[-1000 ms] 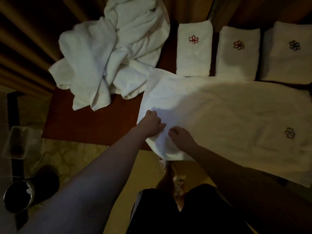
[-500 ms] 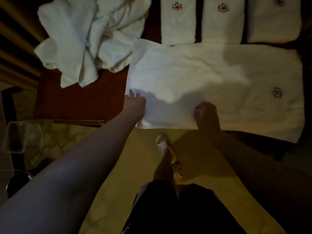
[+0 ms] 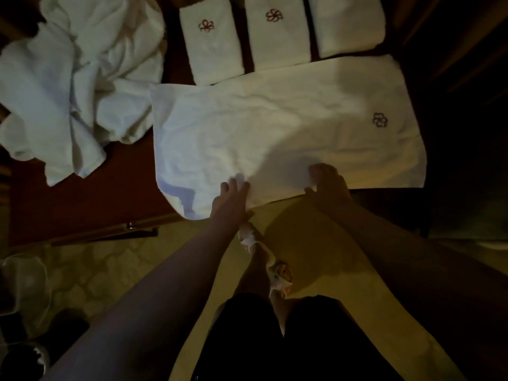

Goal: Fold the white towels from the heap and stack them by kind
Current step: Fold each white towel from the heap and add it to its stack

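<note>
A large white towel (image 3: 275, 133) lies spread flat on the red-brown table (image 3: 90, 204), a dark flower emblem near its right end. My left hand (image 3: 229, 199) rests on the towel's near edge, left of the middle, with its fingers spread flat. Further right on the same edge, my right hand (image 3: 327, 185) presses down, its thumb pointing left. A crumpled heap of white towels (image 3: 74, 86) fills the table's far left. Three folded towel stacks sit along the far edge: left (image 3: 211, 42) and middle (image 3: 277, 34) with red flower emblems, right (image 3: 346, 26).
The table's near edge has a metal-trimmed lip (image 3: 110, 232). Below it is yellow patterned floor (image 3: 316, 270) with my legs and a white sandal (image 3: 264, 254). A clear container (image 3: 22, 284) and a dark bin (image 3: 22, 361) stand at the lower left.
My hands were together at the towel's near left corner a second ago. They have since spread apart and slid right along the near edge, and the towel lies flatter.
</note>
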`<state>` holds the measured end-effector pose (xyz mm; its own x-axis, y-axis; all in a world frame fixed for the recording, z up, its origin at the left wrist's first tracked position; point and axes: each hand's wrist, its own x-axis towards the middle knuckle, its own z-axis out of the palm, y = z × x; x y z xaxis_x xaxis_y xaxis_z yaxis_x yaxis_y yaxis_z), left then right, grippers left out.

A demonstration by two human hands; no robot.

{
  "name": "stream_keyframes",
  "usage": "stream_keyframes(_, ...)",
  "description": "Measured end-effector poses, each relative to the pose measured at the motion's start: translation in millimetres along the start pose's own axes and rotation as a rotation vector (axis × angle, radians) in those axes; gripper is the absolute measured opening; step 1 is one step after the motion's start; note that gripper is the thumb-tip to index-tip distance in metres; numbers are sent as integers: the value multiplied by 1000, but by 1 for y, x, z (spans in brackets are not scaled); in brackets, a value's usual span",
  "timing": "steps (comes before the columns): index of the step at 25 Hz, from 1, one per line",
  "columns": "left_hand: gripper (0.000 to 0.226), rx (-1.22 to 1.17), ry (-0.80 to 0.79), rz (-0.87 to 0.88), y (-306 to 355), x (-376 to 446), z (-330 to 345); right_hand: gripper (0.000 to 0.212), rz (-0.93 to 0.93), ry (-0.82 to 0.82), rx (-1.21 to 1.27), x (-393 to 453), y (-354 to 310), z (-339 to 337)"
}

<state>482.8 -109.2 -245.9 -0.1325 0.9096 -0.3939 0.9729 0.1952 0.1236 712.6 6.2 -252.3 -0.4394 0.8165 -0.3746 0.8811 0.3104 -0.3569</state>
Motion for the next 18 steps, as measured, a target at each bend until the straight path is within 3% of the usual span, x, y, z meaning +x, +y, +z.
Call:
stream_keyframes(4, 83, 60, 43, -70, 2, 4, 9, 74, -112, -80, -41, 3, 12, 9)
stream_keyframes(6, 73, 98, 117, -56, -3, 5, 13, 82, -120, -55, -111, 3, 14, 14)
stream_keyframes(11, 40, 22, 108, 75, -26, 5, 8, 96, -169, 31, -267, 6, 14, 14)
stream_keyframes(15, 19, -3, 228, 86, -28, -7, -1, 90, -74, 5, -232, 10, 4, 17)
stream_keyframes(18, 19, -47, 326, -29, -18, -15, -11, 59, -106, -8, -218, 8, -2, 23)
